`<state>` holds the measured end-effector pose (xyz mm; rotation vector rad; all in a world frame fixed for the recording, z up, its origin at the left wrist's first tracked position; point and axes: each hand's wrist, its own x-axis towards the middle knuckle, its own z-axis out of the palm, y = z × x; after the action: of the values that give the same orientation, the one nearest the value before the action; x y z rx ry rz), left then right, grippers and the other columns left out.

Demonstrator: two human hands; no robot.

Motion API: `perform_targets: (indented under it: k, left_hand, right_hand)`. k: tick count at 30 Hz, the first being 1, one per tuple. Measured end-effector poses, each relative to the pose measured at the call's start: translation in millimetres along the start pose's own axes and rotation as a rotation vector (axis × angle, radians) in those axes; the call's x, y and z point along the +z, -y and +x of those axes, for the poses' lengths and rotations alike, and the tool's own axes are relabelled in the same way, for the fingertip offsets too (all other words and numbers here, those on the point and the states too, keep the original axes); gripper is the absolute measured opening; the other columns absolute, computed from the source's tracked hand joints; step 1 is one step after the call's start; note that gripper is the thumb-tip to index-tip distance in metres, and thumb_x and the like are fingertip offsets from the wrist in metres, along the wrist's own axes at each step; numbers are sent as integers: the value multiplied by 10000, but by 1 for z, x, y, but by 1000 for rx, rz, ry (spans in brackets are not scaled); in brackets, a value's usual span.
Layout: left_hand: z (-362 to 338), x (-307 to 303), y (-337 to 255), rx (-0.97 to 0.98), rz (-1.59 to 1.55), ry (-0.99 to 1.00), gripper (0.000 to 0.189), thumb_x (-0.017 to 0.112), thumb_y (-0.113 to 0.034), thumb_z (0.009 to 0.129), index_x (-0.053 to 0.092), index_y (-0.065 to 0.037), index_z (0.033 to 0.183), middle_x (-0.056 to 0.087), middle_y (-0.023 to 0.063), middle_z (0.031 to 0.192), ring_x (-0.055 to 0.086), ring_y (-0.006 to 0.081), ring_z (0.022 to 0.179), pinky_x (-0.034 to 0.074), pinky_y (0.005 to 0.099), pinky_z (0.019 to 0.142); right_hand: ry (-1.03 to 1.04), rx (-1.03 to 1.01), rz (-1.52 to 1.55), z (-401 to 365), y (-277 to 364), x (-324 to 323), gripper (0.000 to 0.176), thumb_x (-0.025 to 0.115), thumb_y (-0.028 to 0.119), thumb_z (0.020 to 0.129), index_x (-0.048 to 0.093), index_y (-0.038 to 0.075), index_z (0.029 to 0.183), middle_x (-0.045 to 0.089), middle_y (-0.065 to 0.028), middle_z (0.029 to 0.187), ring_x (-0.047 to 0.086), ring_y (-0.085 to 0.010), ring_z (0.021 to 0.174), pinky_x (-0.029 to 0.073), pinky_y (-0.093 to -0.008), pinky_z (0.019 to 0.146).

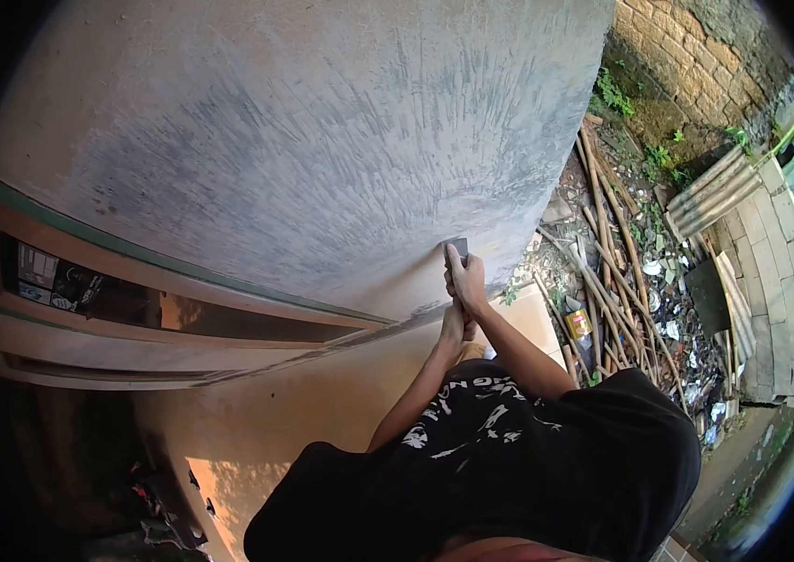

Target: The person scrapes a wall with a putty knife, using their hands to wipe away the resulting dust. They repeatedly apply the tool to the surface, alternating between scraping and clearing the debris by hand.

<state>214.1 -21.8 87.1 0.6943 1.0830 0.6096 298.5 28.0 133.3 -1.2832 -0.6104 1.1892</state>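
Observation:
A scraper [459, 245] with a flat, dark grey blade is up against the pale wall [341, 169]. My right hand [468, 279] is closed around it just below the blade, the thumb lying along the top. Close beneath, my left hand [454, 325] is closed too, fingers wrapped at the lower end of the scraper, whose handle is hidden inside both hands. Grey and white streaks fan out over the wall surface above my hands.
A window with a green-edged frame [181, 267] runs along the wall at left. To the right lie bamboo poles [608, 253], litter and a yellow packet [578, 324]. Stacked blocks [776, 272] and a brick wall [687, 56] stand beyond. The tiled ledge [322, 403] is below me.

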Motion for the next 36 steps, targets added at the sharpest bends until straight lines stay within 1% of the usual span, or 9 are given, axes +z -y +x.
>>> perform_targets:
  k: [8,10,14,17,20,24,29,34,36]
  left_hand:
    - [-10,7,10,446,146,81,266,630,-207,876,481,-10,977,473,-6,689,435,71,481,355,232,423]
    - [-21,6,-1,381,131,80,223,619,-175,861,485,-30,966,460,-19,660,424,62,469,333,227,412]
    - [-34,-8,-7,167,-47,197,141,589,-107,817,481,-100,908,385,-70,559,367,42,410,246,212,375]
    - [-32,-20,0,15,-409,384,165,581,-97,790,451,-120,889,356,-67,575,324,59,409,221,190,390]
    - [-25,-30,4,-79,-297,515,248,601,-112,786,446,-127,980,433,-27,638,413,71,492,282,189,436]
    - [-40,-20,1,-97,-460,553,663,598,-516,844,365,-112,1315,526,70,1144,574,225,1008,481,401,816]
    - [10,-28,62,142,-502,467,833,446,-691,830,197,-203,1458,312,85,1464,191,386,1383,350,556,1031]
    - [-22,28,10,239,-610,343,804,432,-676,845,229,-179,1444,309,103,1463,265,399,1351,330,589,1038]
    - [-19,29,5,200,-618,400,653,397,-625,894,388,-142,1333,504,121,1247,510,302,1152,417,513,963]
  right_hand:
    - [43,-119,-294,-15,20,-18,424,506,353,955,586,-52,855,577,-68,605,567,-130,502,450,-271,476]
    - [178,-157,-394,-34,37,-19,417,548,353,927,607,-60,928,660,-119,774,650,-173,724,508,-291,677]
    - [328,-311,-501,-35,-7,-43,491,613,435,870,625,-54,907,626,-111,735,568,-156,684,471,-286,651]
    - [686,132,-252,-43,-13,-49,479,563,435,906,662,-33,899,617,-50,759,547,-114,710,457,-269,631]
    - [551,112,-230,-53,4,-46,470,542,419,924,665,-34,924,617,-51,760,544,-108,706,454,-263,625]
    - [395,-27,-204,-51,11,-48,371,520,355,955,596,11,843,525,-8,655,478,-68,572,401,-223,504]
    - [318,107,144,-68,25,-31,316,492,333,973,580,37,906,441,20,599,434,-58,512,314,-203,435]
    - [33,-161,-214,-63,-13,-22,443,433,398,979,566,2,831,476,-42,687,437,-137,716,367,-286,694]
    - [18,-144,-230,-60,-15,-25,435,440,382,982,551,11,785,451,-15,639,426,-111,637,367,-270,610]
